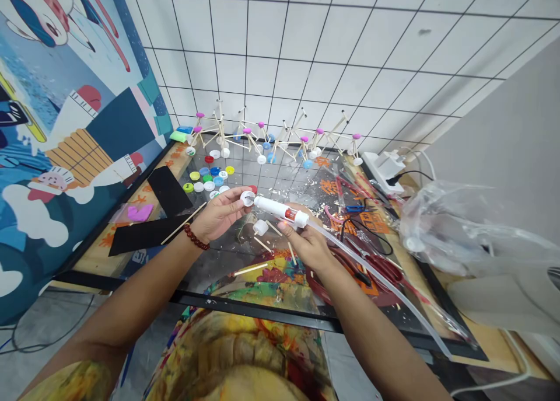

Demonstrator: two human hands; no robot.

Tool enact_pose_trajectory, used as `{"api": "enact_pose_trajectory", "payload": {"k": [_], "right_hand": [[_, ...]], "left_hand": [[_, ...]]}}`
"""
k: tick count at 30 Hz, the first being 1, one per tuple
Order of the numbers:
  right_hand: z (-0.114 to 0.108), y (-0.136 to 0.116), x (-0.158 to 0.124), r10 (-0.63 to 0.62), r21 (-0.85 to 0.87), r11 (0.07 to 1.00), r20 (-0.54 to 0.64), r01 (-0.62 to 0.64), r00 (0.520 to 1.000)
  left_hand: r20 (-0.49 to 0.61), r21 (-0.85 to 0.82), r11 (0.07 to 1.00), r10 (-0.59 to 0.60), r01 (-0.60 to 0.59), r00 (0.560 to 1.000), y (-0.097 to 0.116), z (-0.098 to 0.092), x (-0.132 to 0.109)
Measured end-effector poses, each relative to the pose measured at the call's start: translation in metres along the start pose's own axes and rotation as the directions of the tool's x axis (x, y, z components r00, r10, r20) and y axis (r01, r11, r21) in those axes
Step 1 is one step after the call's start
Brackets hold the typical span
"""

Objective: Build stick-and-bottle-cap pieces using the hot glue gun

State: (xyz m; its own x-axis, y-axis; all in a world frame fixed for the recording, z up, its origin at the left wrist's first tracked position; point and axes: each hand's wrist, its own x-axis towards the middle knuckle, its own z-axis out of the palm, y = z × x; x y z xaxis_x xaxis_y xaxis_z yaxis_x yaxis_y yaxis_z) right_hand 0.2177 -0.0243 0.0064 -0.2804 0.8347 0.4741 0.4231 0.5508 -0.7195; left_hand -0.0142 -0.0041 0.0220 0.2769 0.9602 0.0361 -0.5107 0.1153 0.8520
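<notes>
Between the fingers of my left hand (223,213) is a white bottle cap (247,198), its hollow side towards me. A bit of red shows just behind it; I cannot make out whether it is a separate cap. My right hand (308,240) is wrapped round a white pen-shaped hot glue gun (275,206) with a red window. Its tip points at the cap, touching or very close. A long translucent glue stick (380,281) trails from its back end. Below the hands, a white cap piece (261,227) lies among short wooden sticks (251,269) on the glass tabletop.
Stick-and-cap figures (247,132) line the wall. Loose coloured caps (207,178) lie at back left, near black strips (168,188) and pink clay (140,212). On the right are red-handled pliers (385,269), a power strip (382,170) and a plastic bag (446,220).
</notes>
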Motion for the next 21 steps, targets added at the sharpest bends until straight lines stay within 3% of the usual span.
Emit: {"api": "enact_pose_trajectory", "payload": {"k": [14,21], "right_hand": [[0.0004,-0.0013,0.0014,-0.007,0.005,1.0,0.019,0.007,1.0],[-0.0021,-0.0041,0.0032,-0.116,-0.076,0.99,0.025,0.117,0.993]], "left_hand": [[-0.035,0.045,0.999,-0.009,0.01,0.999,-0.0011,0.0009,-0.0008],[-0.066,0.083,0.996,0.016,-0.011,0.998,-0.0019,-0.0012,-0.0005]]}}
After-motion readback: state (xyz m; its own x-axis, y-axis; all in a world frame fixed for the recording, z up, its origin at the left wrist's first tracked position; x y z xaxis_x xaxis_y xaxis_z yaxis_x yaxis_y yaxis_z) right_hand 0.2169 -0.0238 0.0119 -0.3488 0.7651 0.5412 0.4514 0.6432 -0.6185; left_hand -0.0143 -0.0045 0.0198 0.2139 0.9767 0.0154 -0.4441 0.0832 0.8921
